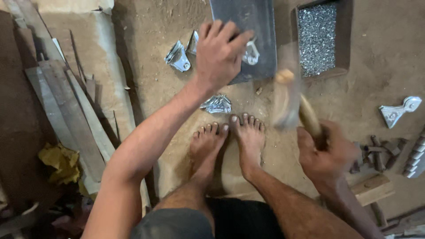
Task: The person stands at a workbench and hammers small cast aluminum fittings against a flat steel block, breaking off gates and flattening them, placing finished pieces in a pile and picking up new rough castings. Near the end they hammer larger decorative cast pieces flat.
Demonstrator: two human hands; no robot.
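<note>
in the head view, looking straight down at a dusty earth floor, the left hand [220, 51] is reaching forward with its fingers spread and pressing down on a shiny metal bracket [250, 53] that is lying on a dark steel plate [248, 22]; the hand is covering most of the piece, so only one edge is showing just past the fingertips. the right hand [325, 152] is wrapping tight around the wooden handle of a hammer [287, 99], whose head is blurring in mid-swing between the plate and the bare feet [228, 141]. two more loose brackets [178, 57] are sitting just left of the plate, a small stack of them [217, 104] is resting right in front of the toes, and another [396, 111] is lying well off to the right. a recessed box of small silvery nails [316, 37] is sitting beside the plate, dark metal pieces [376, 155] are piling near the right hand, and wooden planks [66, 115] are leaning along the left. the danger here looks plain: the steadying fingers are lying right on the piece being struck, so a slightly off blow could be landing on them, and a glancing hit could be kicking the bracket off the plate toward the unprotected toes.
</note>
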